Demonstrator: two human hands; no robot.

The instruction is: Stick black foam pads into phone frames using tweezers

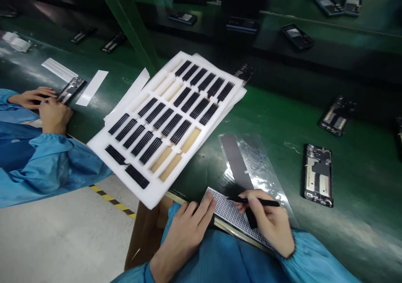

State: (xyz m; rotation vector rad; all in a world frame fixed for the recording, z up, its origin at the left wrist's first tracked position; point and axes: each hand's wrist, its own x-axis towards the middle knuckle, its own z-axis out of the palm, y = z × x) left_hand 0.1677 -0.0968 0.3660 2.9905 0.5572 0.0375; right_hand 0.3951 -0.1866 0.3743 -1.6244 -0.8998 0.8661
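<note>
While the green table (266,119) stretches across most of the view, the white foam tray (150,195) is the largest thing on it, lying aslant with its near corner reaching past the table's edge. Left of the tray is another person's blue sleeve (63,161). Right of the tray lies a clear film (268,170), its far end leaning toward the tray.

The white perforated sheet (224,205) lies at the table's edge, just right of the tray's near end; its long axis runs obliquely from a narrow end near the tray off to the right and nearer. The left hand (188,228) is at that end, its fingers stretched out on the surface, grasping nothing. The right hand (273,224), farther from the tray, is over the sheet, its fingers pinching a slender black tool (266,202).

Well right of the tray, beyond the right hand, lies an open phone frame (318,176), long axis roughly front to back. The tool is almost level from side to side, thin tip pointing to the tray's side, blunt end away. A black piece (251,219) shows against the sheet beneath the right hand; whether it is held, I cannot tell. Narrow black strips (172,129) fill many tray slots, mostly parallel to its long edges.
</note>
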